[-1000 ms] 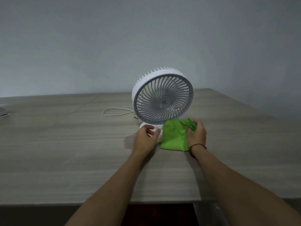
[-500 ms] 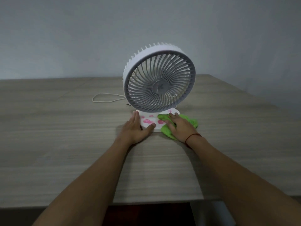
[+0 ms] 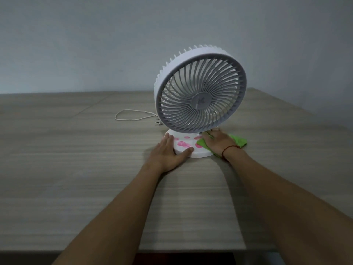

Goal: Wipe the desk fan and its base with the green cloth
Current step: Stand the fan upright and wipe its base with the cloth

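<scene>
From the head camera, a white desk fan (image 3: 200,96) stands upright on a pale wood-grain desk (image 3: 76,178), its round grille tipped slightly back and facing the person, a plain grey wall (image 3: 95,39) behind it. Its flat round base (image 3: 194,153) sits on the desk directly under the grille and carries several pink smears (image 3: 183,144) across its top. The left hand (image 3: 168,155) lies flat on the desk against the base's left edge, fingers spread and loose, thumb tip resting on the base's front rim; it grips nothing. The right hand (image 3: 219,143) presses palm-down on the green cloth (image 3: 236,141), which is bunched over the right side of the base and spills onto the desk just beside it; the fingers are laid flat over the cloth rather than curled around it, their tips reaching toward the fan's short neck. A thin red string bracelet (image 3: 230,149) circles that wrist. Behind the fan on the left, a white cord (image 3: 131,114) loops across the desk and ends in a plug (image 3: 158,122) lying near the base. Both forearms stretch in from the near edge of the desk.
</scene>
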The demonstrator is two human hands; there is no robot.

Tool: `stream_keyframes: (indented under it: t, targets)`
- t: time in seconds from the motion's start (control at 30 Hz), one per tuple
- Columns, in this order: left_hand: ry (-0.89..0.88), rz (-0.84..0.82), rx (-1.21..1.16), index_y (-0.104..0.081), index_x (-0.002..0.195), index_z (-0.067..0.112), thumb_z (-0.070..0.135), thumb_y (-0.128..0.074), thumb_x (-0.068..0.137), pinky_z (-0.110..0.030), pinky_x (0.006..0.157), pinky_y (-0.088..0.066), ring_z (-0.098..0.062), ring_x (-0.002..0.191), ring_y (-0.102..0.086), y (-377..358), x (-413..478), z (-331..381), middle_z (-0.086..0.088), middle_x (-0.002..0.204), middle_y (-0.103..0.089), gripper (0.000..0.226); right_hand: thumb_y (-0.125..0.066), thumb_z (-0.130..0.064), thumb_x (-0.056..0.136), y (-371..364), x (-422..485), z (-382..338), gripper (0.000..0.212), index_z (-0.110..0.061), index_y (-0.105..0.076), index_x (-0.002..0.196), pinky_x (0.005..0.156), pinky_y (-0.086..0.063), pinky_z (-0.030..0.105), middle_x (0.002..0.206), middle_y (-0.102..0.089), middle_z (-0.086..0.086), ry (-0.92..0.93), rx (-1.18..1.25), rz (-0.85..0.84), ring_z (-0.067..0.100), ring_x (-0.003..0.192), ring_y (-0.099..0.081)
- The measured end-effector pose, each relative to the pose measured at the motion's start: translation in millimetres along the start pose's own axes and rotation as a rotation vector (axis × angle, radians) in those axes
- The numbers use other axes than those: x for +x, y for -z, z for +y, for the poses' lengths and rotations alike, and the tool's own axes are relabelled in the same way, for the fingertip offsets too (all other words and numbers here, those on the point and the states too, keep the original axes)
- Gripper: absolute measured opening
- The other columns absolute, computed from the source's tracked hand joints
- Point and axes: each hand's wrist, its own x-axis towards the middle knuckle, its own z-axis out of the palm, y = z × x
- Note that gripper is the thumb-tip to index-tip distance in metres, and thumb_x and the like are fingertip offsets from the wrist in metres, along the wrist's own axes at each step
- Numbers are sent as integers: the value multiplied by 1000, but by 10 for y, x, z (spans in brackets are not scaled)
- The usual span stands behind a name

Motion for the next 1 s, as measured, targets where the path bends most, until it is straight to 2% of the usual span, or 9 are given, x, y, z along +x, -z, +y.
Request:
stream_keyframes:
  t: [0.07, 0.17, 0.33, 0.4, 0.5, 0.6, 0.8, 1.0]
  targets:
    - [1, -2, 12, -8, 152, 16, 79, -38, 76, -41, 121, -17, -20, 149, -12, -3, -10, 10, -2, 163, -6, 103, -27, -50, 95, -26, -66, -2, 52, -31, -37, 143, 119, -20, 43, 157, -29, -8, 73, -47, -17, 21, 146, -22]
    - [-8, -1, 15, -10, 152, 14, 78, -37, 76, -40, 121, -17, -19, 149, -12, -3, -22, 18, -5, 162, -9, 103, -30, -47, 96, -68, -268, -41, 50, -33, -36, 143, 119, -17, 44, 155, -31, -9, 200, -124, 40, 19, 145, -23]
    - [-10, -1, -28, -21, 149, 15, 78, -41, 74, -42, 118, -25, -19, 146, -23, -5, 8, -4, -6, 158, -23, 99, -37, -47, 95, -18, -478, 80, 47, -36, -40, 141, 120, -18, 39, 153, -38, -6, 360, -58, 31, 16, 144, -27]
    - [11, -9, -26, -17, 150, 16, 80, -41, 73, -41, 119, -22, -17, 148, -18, -11, 9, -8, -2, 161, -16, 103, -40, -45, 95, 35, -433, 209, 46, -35, -42, 140, 120, -19, 36, 153, -38, -3, 320, 22, 17, 16, 144, -27]
    - [6, -9, -24, -13, 152, 17, 81, -40, 72, -41, 120, -20, -17, 148, -16, -18, 20, -30, 0, 162, -10, 106, -37, -42, 97, 102, -250, 325, 49, -28, -37, 144, 122, -14, 37, 158, -27, -1, 77, 134, 15, 20, 147, -19]
    - [5, 2, -24, -11, 152, 17, 81, -40, 71, -38, 121, -17, -18, 149, -14, -24, 35, -47, -1, 162, -8, 107, -30, -44, 97, 124, -41, 235, 54, -25, -27, 148, 122, -8, 43, 161, -14, -4, -53, 16, -73, 23, 149, -8]
    - [-35, -11, -31, -17, 150, 20, 81, -39, 72, -44, 115, -29, -20, 145, -26, -13, 56, -41, 1, 160, -18, 102, -27, -48, 96, -1, -27, -100, 56, -28, -26, 148, 120, -10, 49, 160, -18, -8, 43, -90, -113, 21, 150, -4]
    - [-41, -20, -53, -27, 146, 17, 77, -41, 76, -44, 112, -34, -24, 138, -37, 25, 11, 13, -3, 153, -31, 93, -27, -41, 98, -49, -242, -143, 51, -29, -29, 147, 120, -5, 48, 159, -21, -7, 148, -138, -68, 20, 148, -14]
